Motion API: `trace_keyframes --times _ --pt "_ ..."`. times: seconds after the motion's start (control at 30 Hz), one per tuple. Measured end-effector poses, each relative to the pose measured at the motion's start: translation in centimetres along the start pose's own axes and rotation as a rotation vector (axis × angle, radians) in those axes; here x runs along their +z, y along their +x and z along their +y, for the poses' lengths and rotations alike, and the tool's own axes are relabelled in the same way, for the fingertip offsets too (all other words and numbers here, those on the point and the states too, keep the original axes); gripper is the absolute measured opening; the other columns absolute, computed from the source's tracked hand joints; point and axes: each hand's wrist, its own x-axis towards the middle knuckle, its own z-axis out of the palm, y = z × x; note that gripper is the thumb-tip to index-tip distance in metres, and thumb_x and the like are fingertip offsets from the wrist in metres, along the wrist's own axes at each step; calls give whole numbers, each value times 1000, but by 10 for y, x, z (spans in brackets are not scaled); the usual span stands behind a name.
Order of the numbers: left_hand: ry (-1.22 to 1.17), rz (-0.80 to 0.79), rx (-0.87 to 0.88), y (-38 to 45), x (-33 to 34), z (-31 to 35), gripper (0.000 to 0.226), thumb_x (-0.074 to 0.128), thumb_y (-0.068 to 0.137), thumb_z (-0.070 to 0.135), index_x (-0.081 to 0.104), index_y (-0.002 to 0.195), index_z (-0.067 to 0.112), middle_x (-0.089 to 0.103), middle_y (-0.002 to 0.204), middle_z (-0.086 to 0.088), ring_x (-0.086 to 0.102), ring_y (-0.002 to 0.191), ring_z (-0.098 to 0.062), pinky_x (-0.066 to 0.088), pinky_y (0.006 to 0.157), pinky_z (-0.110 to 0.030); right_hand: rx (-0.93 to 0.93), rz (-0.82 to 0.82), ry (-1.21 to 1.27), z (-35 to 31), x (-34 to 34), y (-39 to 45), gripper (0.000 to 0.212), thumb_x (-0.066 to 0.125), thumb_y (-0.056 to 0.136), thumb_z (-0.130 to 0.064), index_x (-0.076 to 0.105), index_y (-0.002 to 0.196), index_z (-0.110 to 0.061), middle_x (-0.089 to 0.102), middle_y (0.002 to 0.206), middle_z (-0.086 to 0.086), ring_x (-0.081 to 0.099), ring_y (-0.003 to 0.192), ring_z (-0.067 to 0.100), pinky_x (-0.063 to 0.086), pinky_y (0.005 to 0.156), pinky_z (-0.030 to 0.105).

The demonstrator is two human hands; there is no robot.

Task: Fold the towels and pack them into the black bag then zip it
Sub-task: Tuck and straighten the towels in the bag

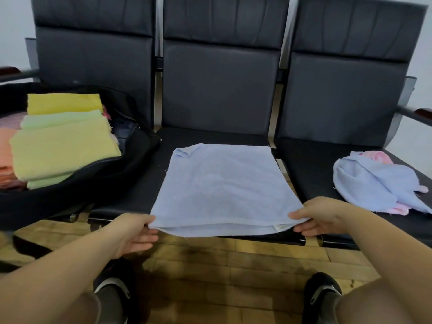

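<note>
A light blue towel [222, 188], doubled over, lies flat on the middle seat of a black bench, its far left corner curled. My left hand [135, 232] pinches its near left corner. My right hand [315, 216] grips its near right corner. Both corners hang just past the seat's front edge. On the left seat the black bag [98, 183] lies unzipped, with folded yellow towels [63, 146], a pale green one [60, 119] and orange ones [5, 160] stacked inside.
A crumpled pile of blue and pink towels [376, 183] sits on the right seat. The bench [217, 90] has three black padded backs and armrests at both ends. Below me are a wood-block floor [222, 272] and my two dark shoes.
</note>
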Motion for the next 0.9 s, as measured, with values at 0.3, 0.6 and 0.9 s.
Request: trace_keyframes --times 0.3,0.6,0.9 --pt "-186 21 256 -32 -19 60 10 53 93 5 58 85 2 59 74 -14 57 66 -22 53 40 -22 -366 134 310 -43 -16 -49 29 65 89 -13 56 116 -17 61 78 5 56 65 14 53 62 27" --pt "-512 -214 722 -153 -55 205 21 40 96 8 59 97 17 71 62 0 69 56 -8 54 48 -18 -806 103 806 -149 -73 -168 15 52 94 -12 67 91 -11 70 68 1 68 60 11 59 58 27" --pt "-597 -160 531 -99 -36 226 17 44 95 7 54 82 4 66 53 -6 68 50 -13 58 47 -31 -741 40 790 -153 -79 -93 77 96 2 -33 80 75 -16 75 89 4 73 81 17 60 59 36"
